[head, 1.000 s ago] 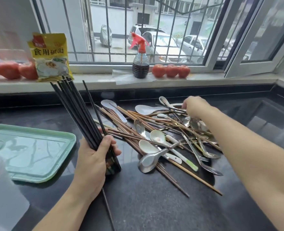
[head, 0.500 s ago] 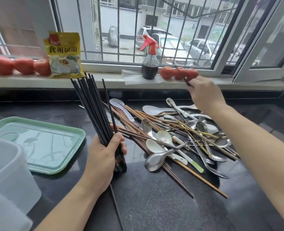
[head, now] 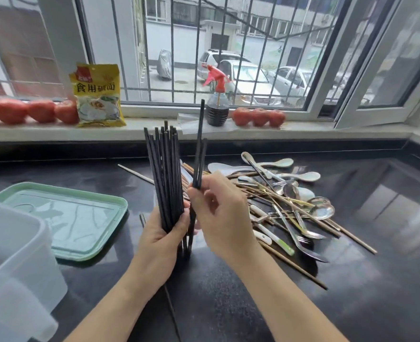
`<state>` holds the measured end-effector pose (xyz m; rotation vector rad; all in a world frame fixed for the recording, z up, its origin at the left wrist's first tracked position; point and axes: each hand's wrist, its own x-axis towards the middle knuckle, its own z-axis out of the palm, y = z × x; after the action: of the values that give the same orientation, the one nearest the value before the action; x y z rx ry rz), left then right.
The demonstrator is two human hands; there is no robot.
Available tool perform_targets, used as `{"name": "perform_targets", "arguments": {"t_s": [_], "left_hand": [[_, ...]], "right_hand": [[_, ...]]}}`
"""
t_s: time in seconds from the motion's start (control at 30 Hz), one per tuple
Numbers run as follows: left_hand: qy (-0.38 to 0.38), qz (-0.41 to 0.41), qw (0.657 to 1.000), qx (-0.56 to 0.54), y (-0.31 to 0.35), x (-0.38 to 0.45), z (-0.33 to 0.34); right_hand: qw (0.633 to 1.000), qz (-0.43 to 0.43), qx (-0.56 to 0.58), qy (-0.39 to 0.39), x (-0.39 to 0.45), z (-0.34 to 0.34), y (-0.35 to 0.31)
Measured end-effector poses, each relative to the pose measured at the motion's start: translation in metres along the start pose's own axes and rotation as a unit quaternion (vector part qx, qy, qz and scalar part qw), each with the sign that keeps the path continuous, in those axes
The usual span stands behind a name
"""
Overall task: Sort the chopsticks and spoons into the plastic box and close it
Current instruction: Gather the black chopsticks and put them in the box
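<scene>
Your left hand (head: 163, 236) grasps a bundle of black chopsticks (head: 165, 176), standing upright on the dark surface (head: 352, 304), long axis vertical, tips fanned slightly toward the window. The bundle is too tightly packed to count. Your right hand (head: 222, 218) pinches two more black chopsticks (head: 199, 154) just right of the bundle, also upright, one reaching higher than the other. To the right lies a heap of brown chopsticks and spoons (head: 285, 206), most pointing from far left to near right. The green lid (head: 80, 218) lies flat to the left; the plastic box (head: 14, 255) sits at the near left.
</scene>
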<state>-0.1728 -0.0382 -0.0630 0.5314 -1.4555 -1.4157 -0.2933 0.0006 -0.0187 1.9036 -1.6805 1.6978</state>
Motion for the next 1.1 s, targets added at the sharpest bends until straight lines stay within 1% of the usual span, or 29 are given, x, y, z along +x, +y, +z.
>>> {"name": "perform_targets", "arguments": {"t_s": [0.07, 0.13, 0.2, 0.3, 0.37, 0.43, 0.5, 0.57, 0.6, 0.63, 0.67, 0.73, 0.8, 0.87, 0.97, 1.03, 1.1], "left_hand": [[-0.01, 0.009, 1.0, 0.025, -0.004, 0.0, -0.001], [-0.03, 0.009, 0.998, 0.054, -0.007, 0.001, -0.003], [-0.051, 0.001, 0.996, 0.078, -0.008, 0.0, -0.005], [-0.078, 0.03, 0.991, 0.106, -0.006, -0.002, -0.004], [-0.089, 0.03, 0.989, 0.113, -0.009, 0.0, -0.004], [-0.077, 0.023, 0.991, 0.108, -0.011, 0.001, -0.005], [-0.046, 0.016, 0.993, 0.103, -0.012, 0.003, -0.006], [-0.008, -0.004, 0.997, 0.081, -0.016, 0.006, -0.007], [0.014, -0.01, 0.997, 0.074, -0.018, 0.008, -0.008], [0.033, -0.011, 0.997, 0.068, -0.02, 0.01, -0.009], [0.047, -0.012, 0.997, 0.058, -0.02, 0.012, -0.011], [0.065, -0.019, 0.997, 0.019, -0.02, 0.014, -0.013], [0.071, -0.036, 0.996, -0.025, -0.021, 0.017, -0.014], [0.074, -0.051, 0.995, -0.042, -0.022, 0.02, -0.015], [0.07, -0.053, 0.996, -0.034, -0.023, 0.02, -0.015], [0.069, -0.049, 0.996, -0.027, -0.023, 0.019, -0.016], [0.071, -0.052, 0.996, -0.027, -0.022, 0.019, -0.017]], "right_hand": [[0.999, -0.004, -0.013, 0.029, -0.007, 0.005, 0.003], [0.998, 0.031, 0.022, 0.044, -0.016, 0.009, 0.008], [0.998, 0.046, 0.038, 0.037, -0.023, 0.009, 0.012], [0.998, 0.054, 0.0, 0.02, -0.027, 0.005, 0.01], [0.997, 0.069, -0.026, 0.009, -0.026, 0.004, 0.009], [0.996, 0.063, -0.063, -0.024, -0.027, 0.005, 0.009], [0.992, 0.028, -0.108, -0.058, -0.024, 0.001, 0.008], [0.988, 0.003, -0.148, -0.048, -0.01, -0.01, 0.015], [0.983, 0.019, -0.177, -0.04, 0.002, -0.017, 0.024], [0.974, 0.06, -0.211, -0.047, 0.018, -0.026, 0.041], [0.959, 0.119, -0.247, -0.07, 0.036, -0.035, 0.063], [0.908, 0.23, -0.332, -0.112, 0.065, -0.058, 0.11], [0.867, 0.28, -0.398, -0.109, 0.082, -0.076, 0.152], [0.839, 0.308, -0.432, -0.121, 0.091, -0.08, 0.179], [0.799, 0.324, -0.465, -0.203, 0.096, -0.07, 0.197], [0.794, 0.312, -0.468, -0.23, 0.096, -0.067, 0.203], [0.8, 0.301, -0.464, -0.231, 0.099, -0.066, 0.201]]}}
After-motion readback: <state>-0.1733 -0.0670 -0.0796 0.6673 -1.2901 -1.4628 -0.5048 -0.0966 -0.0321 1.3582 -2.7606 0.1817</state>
